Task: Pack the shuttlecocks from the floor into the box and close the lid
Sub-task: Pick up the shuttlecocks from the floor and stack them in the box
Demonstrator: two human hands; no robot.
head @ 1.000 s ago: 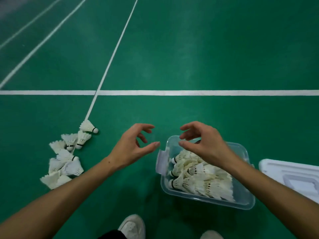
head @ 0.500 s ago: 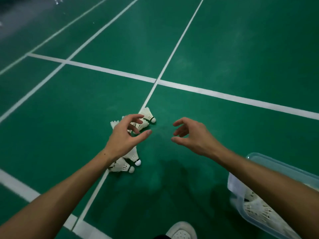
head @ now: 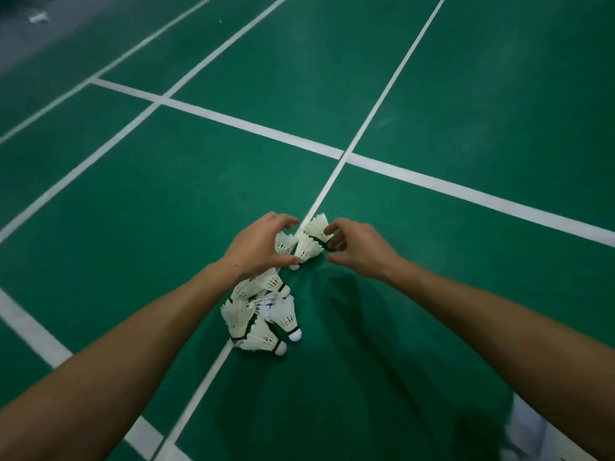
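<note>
while a heap of white feathered shuttlecocks [head: 263, 314] lies on the green court floor [head: 133, 211], your left hand [head: 258, 246] and right hand [head: 357, 249] reach in with fingers half-curled and spread, touching the farthest ones but gripping nothing.

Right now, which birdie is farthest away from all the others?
The lone shuttlecock far off at the top left edge of the court. All the others sit bunched by the left hand and right hand.

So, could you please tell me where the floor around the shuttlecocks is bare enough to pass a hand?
Bare green floor lies right of the shuttlecock pile, beyond the right hand. More lies left of the left hand, out to the white court line. It is crowded between the hands, where the far shuttlecocks sit, and along the thin line under the pile.
</note>
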